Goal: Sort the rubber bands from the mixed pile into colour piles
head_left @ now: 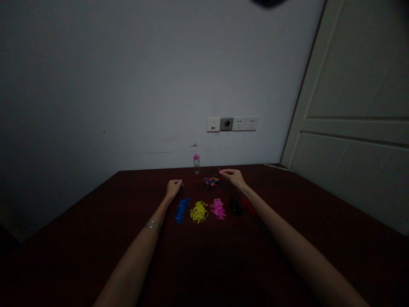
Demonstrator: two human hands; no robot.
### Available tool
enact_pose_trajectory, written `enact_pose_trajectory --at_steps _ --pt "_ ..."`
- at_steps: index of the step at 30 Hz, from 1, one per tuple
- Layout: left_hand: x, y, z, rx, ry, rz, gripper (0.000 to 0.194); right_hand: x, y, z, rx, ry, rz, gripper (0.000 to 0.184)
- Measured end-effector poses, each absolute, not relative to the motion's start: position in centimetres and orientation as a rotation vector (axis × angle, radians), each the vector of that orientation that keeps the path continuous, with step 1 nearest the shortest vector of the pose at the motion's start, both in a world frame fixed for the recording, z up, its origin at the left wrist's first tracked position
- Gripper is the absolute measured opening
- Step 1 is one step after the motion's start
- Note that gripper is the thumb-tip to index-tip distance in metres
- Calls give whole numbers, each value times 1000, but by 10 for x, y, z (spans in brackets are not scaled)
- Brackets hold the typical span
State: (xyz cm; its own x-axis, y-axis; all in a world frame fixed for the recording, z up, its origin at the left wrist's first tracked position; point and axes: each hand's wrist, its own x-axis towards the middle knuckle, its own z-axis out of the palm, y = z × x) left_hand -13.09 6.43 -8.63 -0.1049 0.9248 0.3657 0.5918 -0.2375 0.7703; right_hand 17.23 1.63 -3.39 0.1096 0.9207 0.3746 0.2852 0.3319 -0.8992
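My right hand (233, 176) is raised beside a mixed pile of colourful rubber bands (211, 182), thumb and fingers pinched on a small reddish-pink rubber band (219, 170). To the left, my left hand (174, 187) rests on the table with its fingers curled in, and nothing shows in it. Nearer to me lie single-colour piles in a row: blue bands (182, 210), yellow bands (199, 212), pink bands (217, 209), black bands (235, 207) and red bands (247, 206). My right forearm partly covers the red pile.
A small clear bottle (197, 166) with a pink top stands behind the mixed pile, close to the wall. The dark red table (204, 264) meets the wall at its far edge. Sockets (245, 123) sit on the wall, and a pale door (354, 128) is at the right.
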Motion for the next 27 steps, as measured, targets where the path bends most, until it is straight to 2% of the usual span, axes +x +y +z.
enact_pose_trajectory --at_steps 10,17,27 --pt "-129 61 -85 1786 1637 1291 37 168 35 -76 -1329 -1553 625 26" --pt "-126 56 -80 1792 1639 1275 36 171 41 -83 -1437 -1572 651 20" --pt "-127 56 -82 1805 1646 1279 34 169 41 -87 -1402 -1442 797 25"
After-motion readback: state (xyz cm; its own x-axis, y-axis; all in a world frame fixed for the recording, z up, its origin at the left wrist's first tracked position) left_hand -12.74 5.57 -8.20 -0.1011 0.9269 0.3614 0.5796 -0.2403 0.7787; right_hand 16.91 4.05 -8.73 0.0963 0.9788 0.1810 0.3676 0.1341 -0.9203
